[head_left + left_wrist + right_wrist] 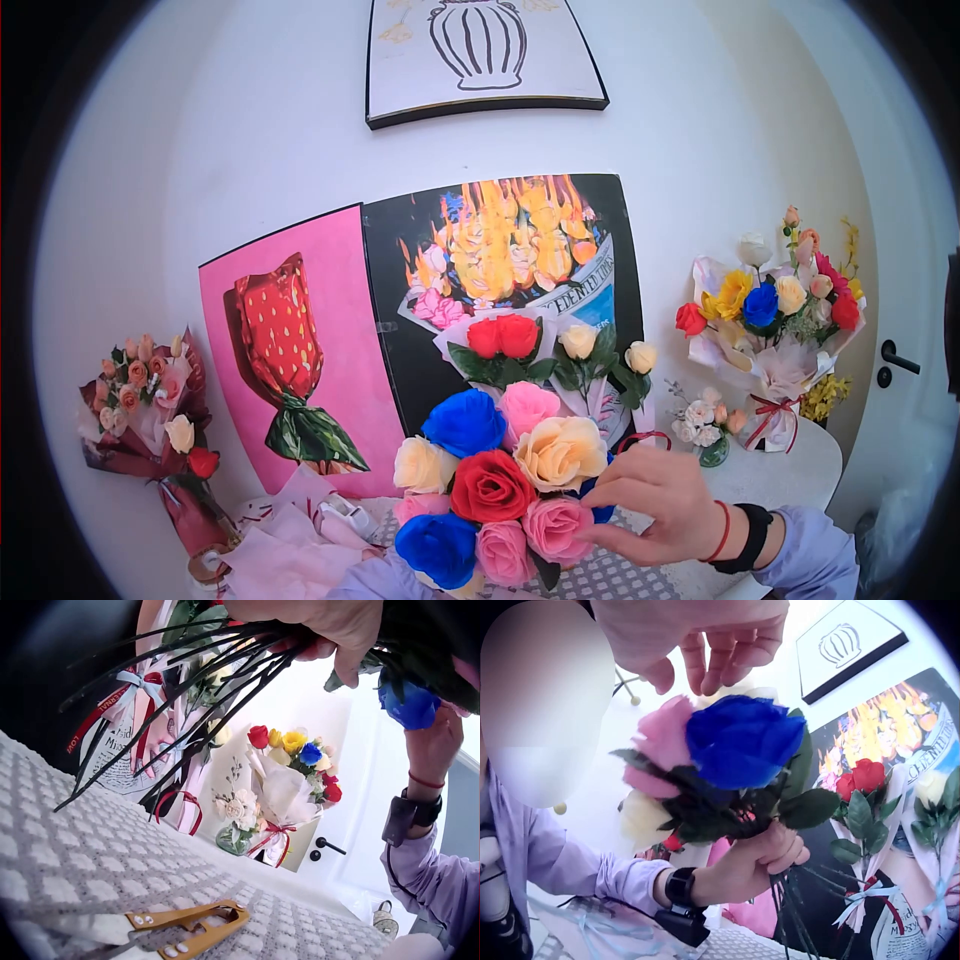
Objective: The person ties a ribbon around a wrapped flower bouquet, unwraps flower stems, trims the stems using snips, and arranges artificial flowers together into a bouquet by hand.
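Observation:
My left hand point(322, 622) point(769, 851) grips a bunch of dark green stems point(217, 675) below the flower heads; the head view hides this hand behind the blooms. The bunch shows a red rose point(493, 487), a cream rose point(560, 454), blue roses point(465, 422) point(742, 742) and pink roses point(557, 530). At its right side in the head view is my right hand point(655, 505) point(705, 637), with bent, spread fingers beside a pink and a blue bloom. Whether its fingertips touch petals, I cannot tell.
Yellow-handled snips point(187, 930) lie on the patterned tablecloth point(82, 847). Wrapped bouquets stand left point(150, 400) and right point(785, 320). Small wrapped roses point(502, 338) stand behind the bunch, before a floral poster point(510, 240). Pink wrapping point(290, 560) lies at the left.

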`<state>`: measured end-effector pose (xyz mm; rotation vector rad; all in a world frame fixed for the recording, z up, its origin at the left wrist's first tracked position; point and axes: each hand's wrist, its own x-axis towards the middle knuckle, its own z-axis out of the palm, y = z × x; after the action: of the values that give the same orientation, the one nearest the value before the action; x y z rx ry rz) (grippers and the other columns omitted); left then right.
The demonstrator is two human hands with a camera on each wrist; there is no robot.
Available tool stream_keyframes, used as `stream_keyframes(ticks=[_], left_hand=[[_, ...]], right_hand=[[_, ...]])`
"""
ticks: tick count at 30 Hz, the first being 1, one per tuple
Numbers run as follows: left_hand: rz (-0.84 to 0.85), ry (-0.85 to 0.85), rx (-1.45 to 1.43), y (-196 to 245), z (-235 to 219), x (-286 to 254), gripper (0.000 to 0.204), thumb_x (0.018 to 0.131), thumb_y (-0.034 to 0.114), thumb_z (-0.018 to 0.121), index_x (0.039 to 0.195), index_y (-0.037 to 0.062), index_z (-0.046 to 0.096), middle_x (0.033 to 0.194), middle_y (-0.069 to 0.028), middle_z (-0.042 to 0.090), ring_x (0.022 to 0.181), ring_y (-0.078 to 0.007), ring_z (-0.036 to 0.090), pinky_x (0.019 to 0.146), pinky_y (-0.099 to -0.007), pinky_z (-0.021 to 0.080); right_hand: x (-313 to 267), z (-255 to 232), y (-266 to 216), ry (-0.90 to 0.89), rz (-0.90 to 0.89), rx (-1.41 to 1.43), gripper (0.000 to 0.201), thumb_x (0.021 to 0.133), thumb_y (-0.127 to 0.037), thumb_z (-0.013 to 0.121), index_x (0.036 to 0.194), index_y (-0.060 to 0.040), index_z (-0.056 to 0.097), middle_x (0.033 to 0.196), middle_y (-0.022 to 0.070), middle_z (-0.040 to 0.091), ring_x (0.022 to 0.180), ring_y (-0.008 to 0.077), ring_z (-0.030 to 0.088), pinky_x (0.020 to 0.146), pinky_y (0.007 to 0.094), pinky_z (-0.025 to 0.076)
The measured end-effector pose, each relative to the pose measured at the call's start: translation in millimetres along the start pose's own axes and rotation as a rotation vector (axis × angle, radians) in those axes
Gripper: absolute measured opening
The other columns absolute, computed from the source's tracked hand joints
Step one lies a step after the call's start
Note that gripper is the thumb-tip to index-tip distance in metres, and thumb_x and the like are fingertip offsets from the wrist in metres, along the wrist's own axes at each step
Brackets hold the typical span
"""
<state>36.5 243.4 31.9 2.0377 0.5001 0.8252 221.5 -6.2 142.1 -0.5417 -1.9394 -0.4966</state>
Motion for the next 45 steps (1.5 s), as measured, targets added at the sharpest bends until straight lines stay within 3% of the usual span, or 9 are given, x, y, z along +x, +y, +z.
stream_keyframes(ticks=[8,14,19,26,28,29,33,41,45], left_hand=[[0.025,0.084,0.128,19.1,-6.9,-4.8,0.024,0.086,0.024,0.045,0.099,0.0055,0.052,0.093,-0.0082,0.054,0.098,-0.0160,0.050,0.085,-0.0269,0.038],[0.050,0.140,0.214,35.4,-6.4,-5.9,0.024,0.087,0.024,0.045,0.100,0.0060,0.052,0.093,-0.0081,0.054,0.099,-0.0153,0.050,0.085,-0.0264,0.038],[0.070,0.173,0.291,49.6,-4.1,-7.8,0.024,0.087,0.024,0.045,0.101,0.0065,0.052,0.094,-0.0080,0.054,0.099,-0.0148,0.050,0.084,-0.0259,0.038],[0.195,0.175,0.450,88.7,18.3,-12.5,0.022,0.087,0.020,0.047,0.102,0.0053,0.054,0.094,-0.0050,0.055,0.094,-0.0132,0.050,0.082,-0.0244,0.037],[-0.128,0.383,-0.349,91.8,22.9,-10.0,0.023,0.088,0.019,0.050,0.101,0.0020,0.054,0.097,-0.0037,0.056,0.093,-0.0130,0.051,0.083,-0.0262,0.038],[0.058,0.332,-0.460,86.8,22.6,-9.2,0.026,0.088,0.021,0.050,0.103,-0.0002,0.054,0.102,-0.0036,0.056,0.095,-0.0131,0.051,0.084,-0.0279,0.038],[-0.017,0.420,-0.403,87.9,19.1,-14.5,0.026,0.088,0.021,0.051,0.104,0.0008,0.053,0.103,-0.0041,0.056,0.096,-0.0140,0.052,0.085,-0.0291,0.040],[0.155,0.105,-0.623,76.5,2.7,-17.9,0.024,0.087,0.017,0.051,0.106,0.0018,0.052,0.108,-0.0038,0.053,0.104,-0.0109,0.045,0.088,-0.0271,0.035],[0.114,0.144,-0.679,69.4,-0.2,-18.7,0.025,0.086,0.014,0.053,0.108,0.0027,0.051,0.110,-0.0032,0.052,0.104,-0.0112,0.047,0.088,-0.0263,0.036]], right_hand=[[-9.3,2.4,-1.6,-0.141,0.106,-0.066,0.009,0.066,-0.009,0.064,0.070,-0.0084,0.056,0.063,0.0025,0.052,0.052,0.0193,0.052,0.044,0.0286,0.039],[-16.0,4.6,4.4,-0.076,0.169,0.041,0.008,0.069,-0.006,0.064,0.075,-0.0045,0.058,0.065,0.0040,0.054,0.053,0.0169,0.054,0.046,0.0255,0.040],[-37.2,23.9,6.8,0.188,0.457,0.387,0.004,0.075,-0.003,0.062,0.073,-0.0004,0.060,0.064,0.0038,0.057,0.055,0.0094,0.053,0.050,0.0223,0.040],[-6.6,71.6,43.6,0.120,0.482,0.331,0.015,0.079,-0.013,0.060,0.088,-0.0017,0.063,0.068,0.0096,0.061,0.051,0.0137,0.055,0.048,0.0250,0.042],[5.9,90.5,54.4,0.212,0.452,0.373,0.015,0.079,-0.010,0.060,0.089,0.0005,0.063,0.068,0.0084,0.061,0.054,0.0094,0.055,0.049,0.0215,0.042],[11.0,96.4,56.1,0.295,0.420,0.414,0.015,0.080,-0.007,0.059,0.090,0.0027,0.063,0.068,0.0072,0.062,0.057,0.0051,0.056,0.050,0.0180,0.042],[22.0,105.0,53.8,0.245,0.488,0.356,0.015,0.079,-0.007,0.059,0.090,0.0034,0.063,0.064,0.0074,0.062,0.058,0.0054,0.058,0.050,0.0175,0.043],[30.4,106.0,53.4,0.170,0.423,0.049,0.017,0.074,-0.018,0.062,0.085,-0.0062,0.066,0.058,0.0084,0.059,0.051,0.0166,0.058,0.047,0.0275,0.042],[34.4,108.9,57.3,0.162,0.417,0.109,0.017,0.073,-0.019,0.061,0.083,-0.0068,0.066,0.056,0.0083,0.056,0.048,0.0194,0.055,0.045,0.0295,0.040]])
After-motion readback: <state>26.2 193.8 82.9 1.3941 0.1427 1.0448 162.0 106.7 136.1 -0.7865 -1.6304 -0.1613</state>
